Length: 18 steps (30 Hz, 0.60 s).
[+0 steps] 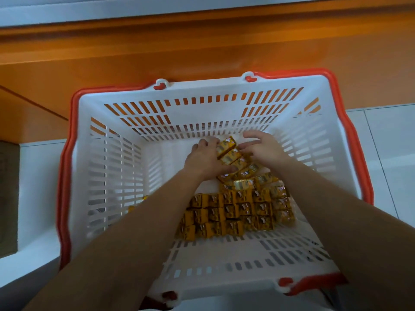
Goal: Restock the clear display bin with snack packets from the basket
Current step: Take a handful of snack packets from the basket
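A white slotted basket (pixel 125 167) with red handles stands on the floor below me. Both arms reach down into it. My left hand (pixel 205 157) and my right hand (pixel 261 148) grip a row of yellow snack packets (pixel 231 154) from either side, near the basket's far wall. The left fingers curl over the row's far end and the thumb lies along its near side. Several more yellow packets (pixel 238 212) lie in neat rows on the basket's bottom, nearer to me. No clear display bin is in view.
An orange cabinet front (pixel 202 48) rises just behind the basket, with a pale ledge above it. White floor tiles (pixel 386 135) lie to the right and left. A dark panel (pixel 7 194) is at the left edge.
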{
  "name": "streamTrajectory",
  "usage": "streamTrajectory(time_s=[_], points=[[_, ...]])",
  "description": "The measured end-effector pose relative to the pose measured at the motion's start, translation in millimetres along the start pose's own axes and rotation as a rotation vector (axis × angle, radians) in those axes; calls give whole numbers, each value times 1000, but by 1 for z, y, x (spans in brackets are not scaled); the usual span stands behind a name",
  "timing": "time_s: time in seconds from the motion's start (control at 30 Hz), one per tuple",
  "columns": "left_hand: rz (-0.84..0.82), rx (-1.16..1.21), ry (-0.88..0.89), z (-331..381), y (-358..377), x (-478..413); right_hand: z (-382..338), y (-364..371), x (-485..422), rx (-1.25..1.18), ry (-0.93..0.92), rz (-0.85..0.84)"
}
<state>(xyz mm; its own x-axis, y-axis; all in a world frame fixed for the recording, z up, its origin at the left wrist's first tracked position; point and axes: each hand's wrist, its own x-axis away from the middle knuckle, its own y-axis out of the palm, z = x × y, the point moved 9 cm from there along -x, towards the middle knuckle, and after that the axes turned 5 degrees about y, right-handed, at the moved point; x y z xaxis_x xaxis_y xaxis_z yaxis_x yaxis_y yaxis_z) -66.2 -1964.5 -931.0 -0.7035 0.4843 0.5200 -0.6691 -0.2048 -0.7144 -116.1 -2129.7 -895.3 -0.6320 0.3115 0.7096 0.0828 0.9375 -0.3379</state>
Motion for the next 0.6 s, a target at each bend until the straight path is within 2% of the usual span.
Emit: streamTrajectory(time_s=[0.07,0.13,0.2,0.27,0.4,0.6], points=[[-7,-25,-1,-4,-1,-1,-4,-8,1,76,-51,69],[-5,-46,-4,-4,-3,-3,-4,-14,3,275,-64,130],[-16,29,-28,-4,-3,-3,5,-9,4,479,-21,86],[-29,123,-47,-4,-1,-3,13,-3,7,584,15,29],[-71,213,-102,-12,2,-1,15,-7,11,533,58,8],[-98,295,-141,-29,1,9,-1,5,13,364,-25,-74]])
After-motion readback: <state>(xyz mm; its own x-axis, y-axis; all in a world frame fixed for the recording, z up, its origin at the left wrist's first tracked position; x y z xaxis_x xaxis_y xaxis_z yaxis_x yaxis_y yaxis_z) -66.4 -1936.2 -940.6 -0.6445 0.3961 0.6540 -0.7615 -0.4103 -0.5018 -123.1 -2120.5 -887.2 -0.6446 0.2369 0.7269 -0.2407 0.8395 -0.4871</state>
